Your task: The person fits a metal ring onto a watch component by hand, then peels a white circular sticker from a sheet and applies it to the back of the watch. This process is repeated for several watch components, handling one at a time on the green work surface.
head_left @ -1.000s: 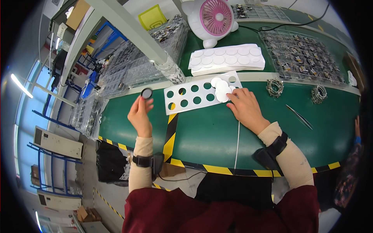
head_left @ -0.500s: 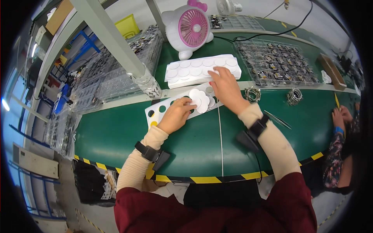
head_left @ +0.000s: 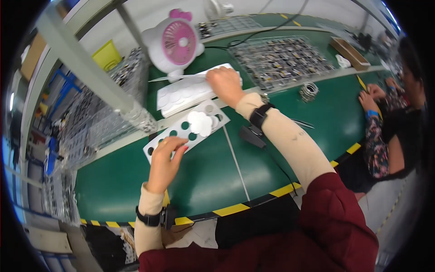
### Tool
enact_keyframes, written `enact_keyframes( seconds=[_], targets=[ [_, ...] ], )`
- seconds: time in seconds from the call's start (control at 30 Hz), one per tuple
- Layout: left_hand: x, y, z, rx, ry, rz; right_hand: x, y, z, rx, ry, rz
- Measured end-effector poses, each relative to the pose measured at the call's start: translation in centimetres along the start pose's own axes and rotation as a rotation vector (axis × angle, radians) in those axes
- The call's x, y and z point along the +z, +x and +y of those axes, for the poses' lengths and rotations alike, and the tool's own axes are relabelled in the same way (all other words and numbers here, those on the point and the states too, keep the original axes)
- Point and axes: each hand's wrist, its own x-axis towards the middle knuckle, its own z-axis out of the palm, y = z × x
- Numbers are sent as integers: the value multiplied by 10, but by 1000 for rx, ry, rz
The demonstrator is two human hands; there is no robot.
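The right hand (head_left: 226,86), at the loose discs (head_left: 199,122) a second ago and on the stack (head_left: 188,95) half a second ago, now has its fingers at the stack's far right, pinching a sheet (head_left: 188,76) lifted along the far edge. The left hand (head_left: 164,167) held up a dark disc, then reached the loose discs; now it is at the strip (head_left: 182,133)'s near left, thumb apart. The right sleeve (head_left: 249,104) now mostly hides one coil (head_left: 264,97).
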Motion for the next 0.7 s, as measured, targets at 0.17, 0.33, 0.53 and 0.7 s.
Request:
enact_keyframes(
  seconds=[0.17,0.33,0.53,0.7],
  targets=[
    [-7,-28,61,316,170,74,-75,7,-11,-135,16,174],
    [-19,-64,109,453,158,-58,-187,-84,-72,-275,132,-14],
    [51,-51,92,350,339,-362,-222,-168,-70,-127,363,-510],
    [86,-35,66,124,457,-384,-202,-153,-23,12,132,-261]
  ],
)
